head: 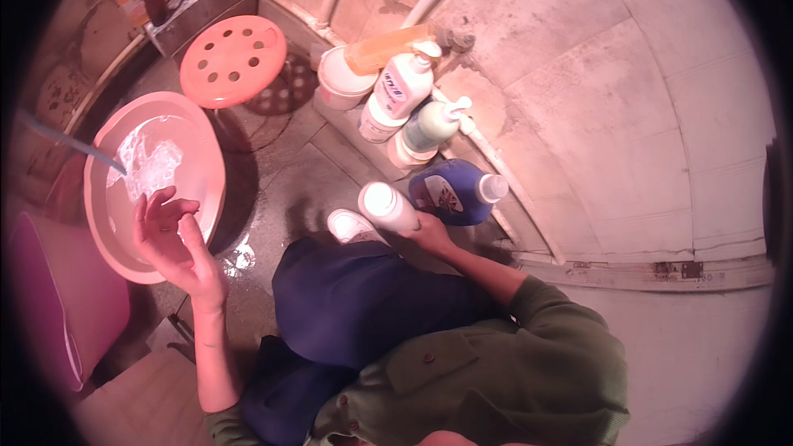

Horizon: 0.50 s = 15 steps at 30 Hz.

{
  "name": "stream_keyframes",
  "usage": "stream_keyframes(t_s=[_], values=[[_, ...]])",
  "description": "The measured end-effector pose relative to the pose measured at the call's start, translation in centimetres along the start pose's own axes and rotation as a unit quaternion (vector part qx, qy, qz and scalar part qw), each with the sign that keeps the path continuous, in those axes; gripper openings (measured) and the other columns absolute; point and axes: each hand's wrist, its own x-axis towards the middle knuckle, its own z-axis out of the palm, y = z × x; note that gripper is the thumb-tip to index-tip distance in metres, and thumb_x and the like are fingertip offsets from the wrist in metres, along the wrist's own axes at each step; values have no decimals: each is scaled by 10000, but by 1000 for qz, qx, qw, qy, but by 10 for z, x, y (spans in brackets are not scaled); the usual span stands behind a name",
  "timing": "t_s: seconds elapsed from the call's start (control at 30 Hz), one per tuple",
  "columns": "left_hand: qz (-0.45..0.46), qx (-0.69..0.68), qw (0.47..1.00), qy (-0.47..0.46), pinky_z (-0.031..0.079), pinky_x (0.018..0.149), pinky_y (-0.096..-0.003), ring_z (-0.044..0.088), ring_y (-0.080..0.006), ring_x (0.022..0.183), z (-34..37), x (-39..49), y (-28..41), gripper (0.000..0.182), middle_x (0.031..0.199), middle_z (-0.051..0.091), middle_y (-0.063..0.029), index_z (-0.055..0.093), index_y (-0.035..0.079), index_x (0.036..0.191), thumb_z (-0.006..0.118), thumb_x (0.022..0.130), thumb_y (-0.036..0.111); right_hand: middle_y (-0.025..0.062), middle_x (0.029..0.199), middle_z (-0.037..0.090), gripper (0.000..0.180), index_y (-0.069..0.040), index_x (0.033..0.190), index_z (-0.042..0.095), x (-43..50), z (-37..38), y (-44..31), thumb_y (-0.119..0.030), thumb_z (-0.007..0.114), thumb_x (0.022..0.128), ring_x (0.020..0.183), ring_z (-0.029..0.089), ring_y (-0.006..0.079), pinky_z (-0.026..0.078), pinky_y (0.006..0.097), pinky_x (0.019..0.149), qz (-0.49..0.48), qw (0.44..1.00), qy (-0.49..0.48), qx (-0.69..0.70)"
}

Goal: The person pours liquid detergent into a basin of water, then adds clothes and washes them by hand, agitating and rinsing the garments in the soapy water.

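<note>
My left hand (pixel 176 244) is raised over the near right side of a pink plastic basin (pixel 217 195), fingers curled loosely and apart, holding nothing. Water in the basin is rippled, and a thin hose (pixel 93 152) reaches over its left rim. My right hand (pixel 427 235) is closed around the lower end of a white cylindrical container (pixel 396 214), whose round, bright end faces up and left. Just right of that container stands a blue bottle (pixel 455 192) with a pale cap, close to my right hand. The fingers on the container's far side are hidden.
An orange stool (pixel 232 62) with round holes stands behind the basin. Pump bottles (pixel 403 83) and tubs (pixel 344 77) line a ledge by the wall. A pink bucket (pixel 93 297) lies at left; my white shoe (pixel 353 226) is on the wet floor.
</note>
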Motion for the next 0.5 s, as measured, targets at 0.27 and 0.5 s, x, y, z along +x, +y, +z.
stream_keyframes(t_s=[0.27, 0.5], values=[[4, -18, 1000, -24, 487, 889, -327, 615, -186, 975, 20, 0, -6, 511, 1336, 571, -201, 356, -1, 1514, 532, 1035, 25, 135, 1030, 768, 396, -76, 1167, 742, -136, -70, 106, -239, 817, 814, 953, 737, 252, 559, 391, 836, 205, 979, -12, -2], [16, 15, 999, -24, 478, 900, -336, 619, -194, 970, 17, 6, -8, 501, 1335, 579, -195, 351, -30, 1503, 535, 1040, 32, 50, 963, 719, 316, -35, 1200, 698, -180, -87, 186, -68, 719, 886, 829, 669, 154, 541, 321, 720, 289, 918, 140, 231]])
